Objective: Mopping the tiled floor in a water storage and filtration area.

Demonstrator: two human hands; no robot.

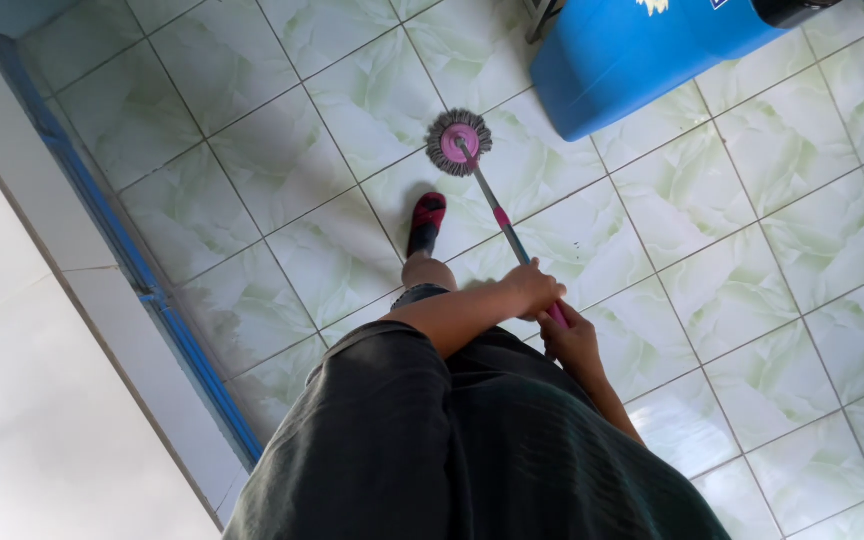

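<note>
Gripping the mop handle (500, 215), the left hand (532, 288) and right hand (572, 340) close around it; its round stringy mop head (458, 143) rests on glossy green tiled floor (732, 300), between the blue bucket (632, 55) and blue-edged wall (102, 300).

open floor: pale green marbled floor tiles (752, 300) lie bare to the right
far right: large blue plastic tub (632, 55) blocks the way
left: white wall with blue skirting strip (167, 315) closes that side
</note>
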